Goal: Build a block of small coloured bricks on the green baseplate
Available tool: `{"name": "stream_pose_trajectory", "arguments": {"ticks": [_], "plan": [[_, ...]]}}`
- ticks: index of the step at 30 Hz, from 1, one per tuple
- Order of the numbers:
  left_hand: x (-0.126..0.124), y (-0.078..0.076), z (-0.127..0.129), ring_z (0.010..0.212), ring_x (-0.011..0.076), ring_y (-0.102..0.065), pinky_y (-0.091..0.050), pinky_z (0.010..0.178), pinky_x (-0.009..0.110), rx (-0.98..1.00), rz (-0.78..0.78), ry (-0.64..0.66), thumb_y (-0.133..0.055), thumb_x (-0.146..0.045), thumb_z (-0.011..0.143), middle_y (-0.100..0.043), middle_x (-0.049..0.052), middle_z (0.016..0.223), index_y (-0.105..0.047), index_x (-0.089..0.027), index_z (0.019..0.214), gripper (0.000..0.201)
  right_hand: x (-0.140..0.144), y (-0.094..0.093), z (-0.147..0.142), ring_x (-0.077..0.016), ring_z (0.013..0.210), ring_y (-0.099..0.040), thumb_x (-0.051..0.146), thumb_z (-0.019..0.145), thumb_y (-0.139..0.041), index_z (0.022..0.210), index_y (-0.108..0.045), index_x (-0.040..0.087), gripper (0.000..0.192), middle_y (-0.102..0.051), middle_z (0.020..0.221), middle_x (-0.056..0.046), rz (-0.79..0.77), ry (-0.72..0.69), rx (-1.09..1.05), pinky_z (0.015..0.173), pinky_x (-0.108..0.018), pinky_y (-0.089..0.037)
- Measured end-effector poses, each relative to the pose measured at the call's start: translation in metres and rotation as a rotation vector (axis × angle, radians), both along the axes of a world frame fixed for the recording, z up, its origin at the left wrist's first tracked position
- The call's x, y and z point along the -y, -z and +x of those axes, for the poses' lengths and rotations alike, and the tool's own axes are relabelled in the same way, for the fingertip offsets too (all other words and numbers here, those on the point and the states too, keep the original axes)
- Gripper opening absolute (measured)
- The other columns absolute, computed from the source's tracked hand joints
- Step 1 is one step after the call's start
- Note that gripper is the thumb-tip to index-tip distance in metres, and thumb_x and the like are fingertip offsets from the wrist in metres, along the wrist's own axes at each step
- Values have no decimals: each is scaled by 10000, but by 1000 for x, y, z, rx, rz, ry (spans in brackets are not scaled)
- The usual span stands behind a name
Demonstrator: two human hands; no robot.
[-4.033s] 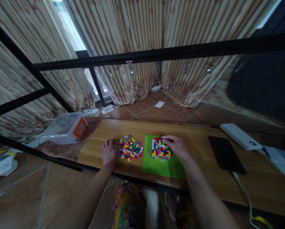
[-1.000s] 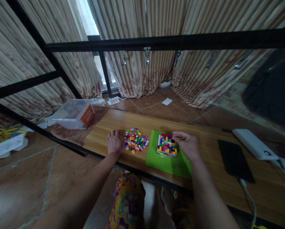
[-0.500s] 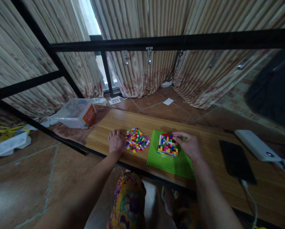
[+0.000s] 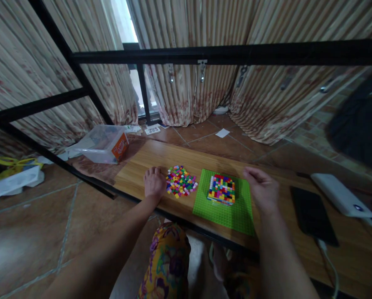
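A green baseplate lies on the wooden table and carries a square block of many-coloured small bricks. Left of it lies a loose heap of coloured bricks. My left hand rests curled on the table, touching the heap's left edge, and I see nothing in it. My right hand hovers at the baseplate's right edge, apart from the built block, with its fingers loosely bent and nothing visible in them.
A black phone with a cable and a white power bank lie at the table's right. A clear plastic box with an orange label sits on the floor at the left. A black metal frame crosses above. Curtains hang behind.
My right hand has left the built block and moved to the right, past the baseplate's edge. My left hand stays by the heap. The view has shifted slightly.
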State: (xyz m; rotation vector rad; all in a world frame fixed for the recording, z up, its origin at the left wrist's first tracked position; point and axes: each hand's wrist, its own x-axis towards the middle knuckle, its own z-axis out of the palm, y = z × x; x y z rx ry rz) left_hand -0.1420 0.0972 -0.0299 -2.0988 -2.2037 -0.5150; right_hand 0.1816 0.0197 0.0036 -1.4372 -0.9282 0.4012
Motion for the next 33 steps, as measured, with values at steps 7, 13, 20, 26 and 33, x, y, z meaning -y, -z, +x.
{"name": "stream_pose_trajectory", "arguments": {"ticks": [7, 13, 20, 26, 33], "plan": [[2, 1, 0, 1080, 280, -517, -418, 914, 402, 3, 1, 4, -372, -195, 899, -606, 126, 1156, -617, -163, 1107, 322, 8, -11, -61, -191, 766, -661, 364, 815, -598, 864, -720, 201, 209, -728, 840, -49, -45, -257, 202, 731, -329, -511], [2, 1, 1, 1090, 278, -513, -410, 931, 401, 1, -8, 3, -364, -200, 909, -604, 125, 1164, -611, -168, 1131, 333, 11, -7, -103, -208, 912, -589, 226, 893, -518, 896, -718, 219, 201, -709, 921, -54, -163, -497, 796, 866, -347, -411], [3, 1, 1, 1083, 279, -517, -413, 927, 403, -9, 0, 1, -378, -200, 906, -608, 119, 1158, -609, -165, 1126, 321, 9, -4, -127, -236, 982, -500, 234, 890, -551, 897, -715, 252, 165, -701, 917, -33, -355, -459, 1141, 915, -383, -279], [3, 2, 1, 1083, 278, -516, -411, 919, 401, 0, 3, 7, -378, -197, 908, -607, 116, 1160, -603, -166, 1130, 318, 9, -7, -138, -244, 988, -493, 202, 904, -506, 885, -696, 229, 193, -690, 935, -55, -442, -444, 1215, 883, -381, -251], [2, 2, 1, 1083, 285, -510, -412, 911, 408, -5, 9, 8, -389, -202, 898, -609, 117, 1148, -609, -161, 1110, 308, 11, -7, -140, -230, 953, -494, 170, 902, -493, 816, -669, 220, 202, -686, 897, -40, -469, -457, 1212, 867, -371, -242]]}}
